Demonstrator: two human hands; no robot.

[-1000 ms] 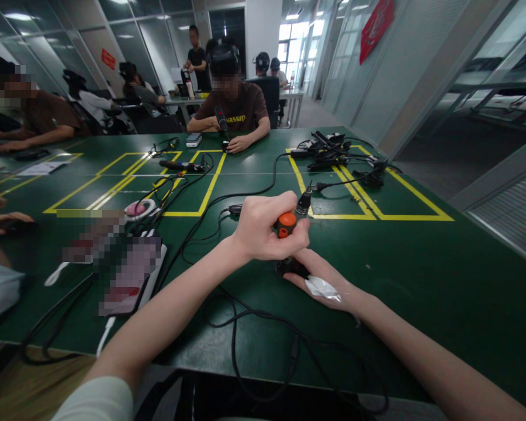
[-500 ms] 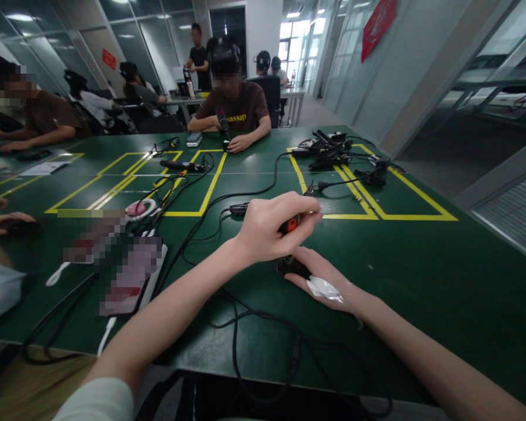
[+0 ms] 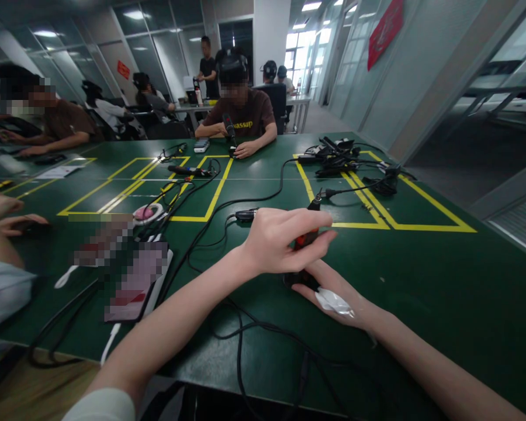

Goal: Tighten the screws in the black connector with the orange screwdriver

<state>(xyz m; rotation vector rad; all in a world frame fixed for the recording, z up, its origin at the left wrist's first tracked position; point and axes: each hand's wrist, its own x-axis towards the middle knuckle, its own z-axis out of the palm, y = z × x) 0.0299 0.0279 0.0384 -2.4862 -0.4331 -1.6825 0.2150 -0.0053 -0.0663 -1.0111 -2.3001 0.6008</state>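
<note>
My left hand (image 3: 284, 240) is wrapped round an upright black-and-orange electric screwdriver (image 3: 305, 238) above the green table. A tapered black end with a small loop sticks up above my fingers. The driver's lower end is hidden behind my left hand. Right under it, my right hand (image 3: 326, 286) rests on the table with thumb and fingers round a small black part (image 3: 305, 279), mostly covered, so its kind cannot be made out. A crumpled piece of clear plastic or white tape lies on the back of my right hand.
Black cables (image 3: 263, 324) loop across the green table (image 3: 421, 304). Two phones (image 3: 138, 280) lie at left beside a tape roll (image 3: 148, 213). A heap of black cords and adapters (image 3: 339, 155) sits far right. Opposite, a co-worker (image 3: 241, 111) holds another driver; another person's hands (image 3: 9, 213) show at left.
The view has shifted slightly, moving everything right and down in the picture. My left hand has sunk a little with the screwdriver, hiding the gap above my right hand.
</note>
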